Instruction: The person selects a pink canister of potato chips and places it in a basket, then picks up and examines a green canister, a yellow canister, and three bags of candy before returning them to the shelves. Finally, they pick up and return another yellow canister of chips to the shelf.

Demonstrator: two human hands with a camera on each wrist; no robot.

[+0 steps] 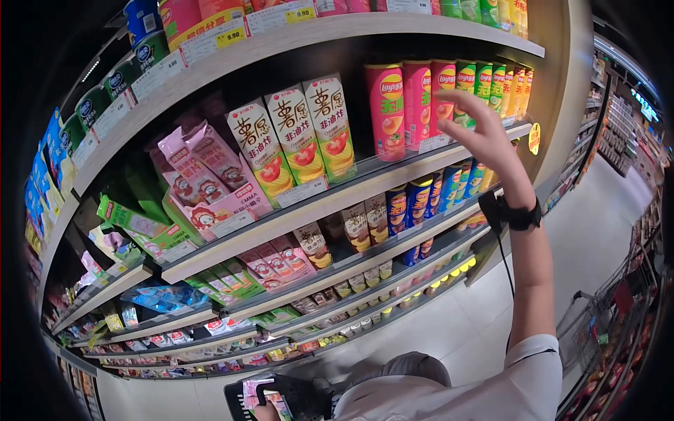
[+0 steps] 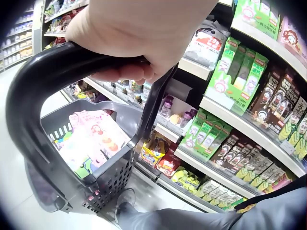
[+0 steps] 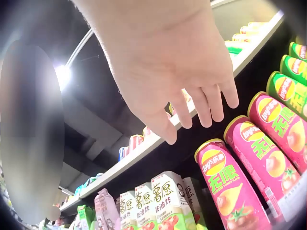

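The right hand [image 1: 481, 130] is raised in front of the shelf, its fingers spread and holding nothing, close to the pink Lay's cans [image 1: 418, 98]. In the right wrist view the hand [image 3: 175, 76] hangs above the pink cans [image 3: 228, 187], apart from them. White snack boxes [image 3: 165, 199] stand left of the cans. Down low, the left hand [image 2: 139, 33] grips the black handle [image 2: 48, 72] of a grey basket [image 2: 115, 165]. Inside the basket lie a pink package [image 2: 100, 129] and some green packaging.
Green cans [image 1: 484, 81] and orange cans stand at the shelf's right end. Blue cans [image 1: 420, 200] fill part of the shelf below. Pink boxes [image 1: 217, 182] are to the left. A shopping cart [image 1: 597, 316] stands at the right, across the tiled floor [image 1: 484, 302].
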